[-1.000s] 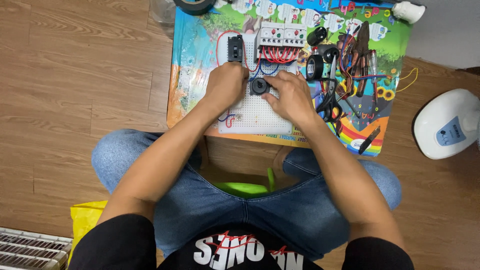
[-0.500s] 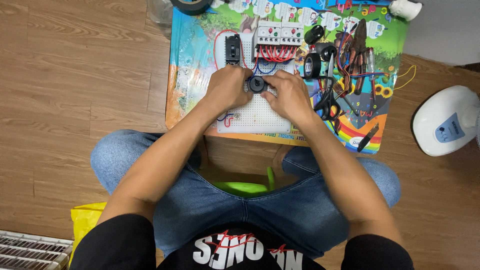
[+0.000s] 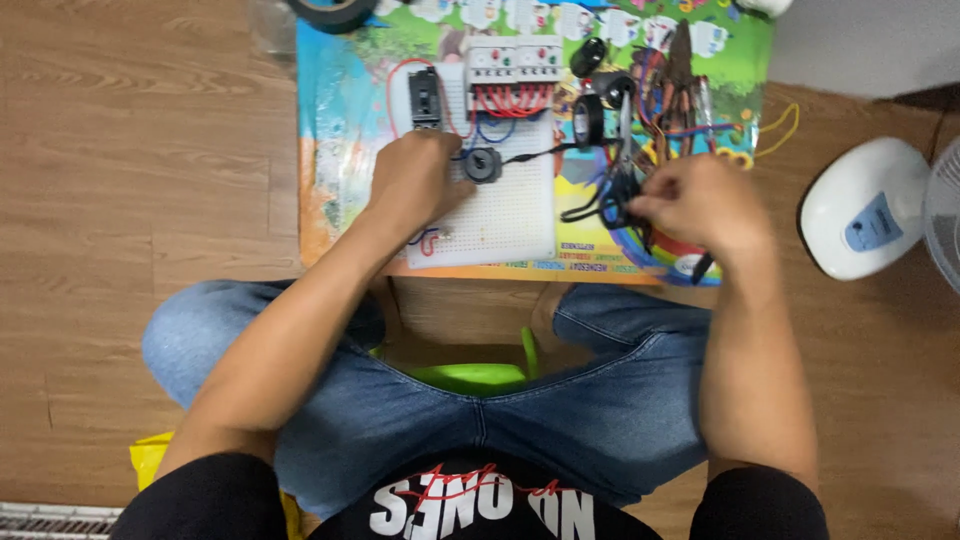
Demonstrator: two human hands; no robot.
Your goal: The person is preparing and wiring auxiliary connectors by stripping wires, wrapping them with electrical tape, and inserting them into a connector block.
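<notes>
A white breadboard [image 3: 505,215] lies on a small colourful table [image 3: 330,130], with red and blue wires, a black module [image 3: 424,97] and a white relay block [image 3: 514,62] at its far end. My left hand [image 3: 412,180] rests on the board's left side, fingertips next to a round black buzzer [image 3: 483,164]. My right hand [image 3: 700,203] is off the board to the right, closed on a bundle of black wires [image 3: 608,203]. Pliers and more wires [image 3: 675,90] lie beyond it.
A white fan base [image 3: 865,210] stands on the wooden floor at right. A roll of black tape [image 3: 333,12] sits at the table's far left edge. A green stool [image 3: 475,375] shows between my legs; a yellow bag [image 3: 150,455] lies at lower left.
My right hand left the buzzer on the breadboard and moved right to the black wire bundle. The left hand stayed on the board. The camera view moved closer.
</notes>
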